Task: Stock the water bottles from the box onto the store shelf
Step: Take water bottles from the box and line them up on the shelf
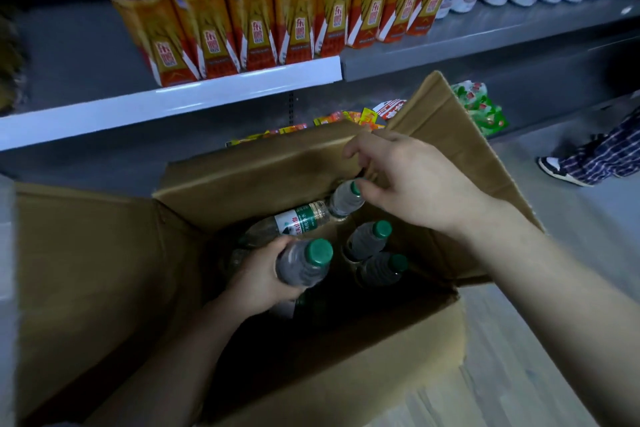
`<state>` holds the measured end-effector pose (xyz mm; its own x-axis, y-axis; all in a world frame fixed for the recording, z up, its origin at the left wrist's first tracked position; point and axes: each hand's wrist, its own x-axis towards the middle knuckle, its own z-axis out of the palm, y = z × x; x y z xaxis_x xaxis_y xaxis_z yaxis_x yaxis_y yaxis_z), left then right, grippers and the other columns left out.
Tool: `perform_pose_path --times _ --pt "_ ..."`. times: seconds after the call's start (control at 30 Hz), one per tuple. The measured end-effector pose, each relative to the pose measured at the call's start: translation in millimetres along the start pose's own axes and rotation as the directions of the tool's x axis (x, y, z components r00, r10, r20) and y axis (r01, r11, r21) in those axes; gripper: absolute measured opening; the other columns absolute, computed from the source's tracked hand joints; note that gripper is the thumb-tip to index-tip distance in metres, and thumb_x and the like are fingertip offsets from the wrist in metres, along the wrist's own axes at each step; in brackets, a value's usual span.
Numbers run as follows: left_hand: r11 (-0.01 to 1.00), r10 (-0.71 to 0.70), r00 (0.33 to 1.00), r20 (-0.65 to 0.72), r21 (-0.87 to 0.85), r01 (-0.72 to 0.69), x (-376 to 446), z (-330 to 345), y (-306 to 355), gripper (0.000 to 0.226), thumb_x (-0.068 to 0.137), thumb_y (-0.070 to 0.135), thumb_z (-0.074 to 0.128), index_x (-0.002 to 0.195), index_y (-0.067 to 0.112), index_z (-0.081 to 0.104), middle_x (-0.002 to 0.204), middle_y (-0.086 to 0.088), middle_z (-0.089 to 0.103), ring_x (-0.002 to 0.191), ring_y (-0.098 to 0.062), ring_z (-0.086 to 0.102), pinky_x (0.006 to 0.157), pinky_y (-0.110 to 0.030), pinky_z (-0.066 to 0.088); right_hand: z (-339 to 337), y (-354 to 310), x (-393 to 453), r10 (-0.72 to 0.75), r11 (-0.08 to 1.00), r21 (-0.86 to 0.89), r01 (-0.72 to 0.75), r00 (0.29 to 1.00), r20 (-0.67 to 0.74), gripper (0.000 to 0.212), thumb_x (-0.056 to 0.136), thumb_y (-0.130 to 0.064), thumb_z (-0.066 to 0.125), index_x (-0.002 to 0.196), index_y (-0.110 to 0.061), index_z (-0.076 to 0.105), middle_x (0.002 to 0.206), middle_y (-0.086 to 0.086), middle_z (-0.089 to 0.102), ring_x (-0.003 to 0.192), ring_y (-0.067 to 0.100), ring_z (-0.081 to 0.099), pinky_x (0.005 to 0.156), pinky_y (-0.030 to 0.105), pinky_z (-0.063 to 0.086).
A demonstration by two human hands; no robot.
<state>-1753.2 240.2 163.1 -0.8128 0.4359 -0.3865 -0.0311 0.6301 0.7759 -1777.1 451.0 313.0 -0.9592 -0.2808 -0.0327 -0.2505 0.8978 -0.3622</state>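
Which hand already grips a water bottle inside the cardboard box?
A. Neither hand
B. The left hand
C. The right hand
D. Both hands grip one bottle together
B: the left hand curls round a green-capped bottle in the box, while the right hand only reaches toward another bottle.

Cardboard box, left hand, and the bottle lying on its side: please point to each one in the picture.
cardboard box (pixel 104 288): head view, on its left flap.
left hand (pixel 258 276): head view, on the back of the hand.
bottle lying on its side (pixel 294 220): head view, on its label.
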Motion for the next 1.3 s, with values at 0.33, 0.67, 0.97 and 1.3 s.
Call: perform_pose_path --times 0.33,0.67,0.97,1.3 --pt "0.97 -0.074 0.964 -0.255 -0.243 0.01 -72 -46 44 0.058 0.045 0.044 0.074 0.098 0.04 0.051 0.105 0.013 0.065 0.102 -0.003 0.06 0.09 -0.026 0.047 -58 -46 1 -0.089 0.996 -0.017 0.089 0.996 -0.005 0.036 0.082 -0.019 0.06 0.117 -0.019 0.052 0.103 0.005 0.057 0.089 0.023 0.055 0.075 0.036 0.047" --pt "0.972 -0.05 0.909 -0.414 -0.23 -0.051 -130 -95 87 0.064 0.051 0.044 0.077 0.107 0.019 0.059 0.096 0.01 0.069 0.085 0.004 0.064 0.065 -0.007 0.045 -102 -100 -6 -0.202 0.979 -0.029 0.201 0.979 -0.036 0.033 0.083 -0.017 0.06 0.115 -0.016 0.053 0.106 0.006 0.06 0.091 0.023 0.058 0.079 0.042 0.05" --pt "0.972 -0.028 0.851 -0.525 -0.212 -0.099 -163 -119 116 0.074 0.05 0.047 0.078 0.111 0.011 0.058 0.096 0.011 0.068 0.089 -0.001 0.065 0.075 -0.015 0.052 -123 -132 -17 -0.259 0.965 -0.058 0.256 0.965 -0.034 0.032 0.085 -0.019 0.059 0.116 -0.018 0.053 0.104 0.003 0.056 0.086 0.019 0.052 0.071 0.033 0.044" --pt "0.958 -0.094 0.761 -0.642 -0.267 -0.107 -205 -160 135 0.041 0.067 0.018 0.081 0.082 0.036 0.046 0.082 0.022 0.056 0.075 0.006 0.055 0.058 -0.008 0.042 -135 -179 -11 -0.308 0.951 -0.055 0.305 0.949 -0.066 0.029 0.084 -0.018 0.059 0.113 -0.015 0.055 0.101 0.003 0.056 0.085 0.021 0.053 0.068 0.034 0.045"
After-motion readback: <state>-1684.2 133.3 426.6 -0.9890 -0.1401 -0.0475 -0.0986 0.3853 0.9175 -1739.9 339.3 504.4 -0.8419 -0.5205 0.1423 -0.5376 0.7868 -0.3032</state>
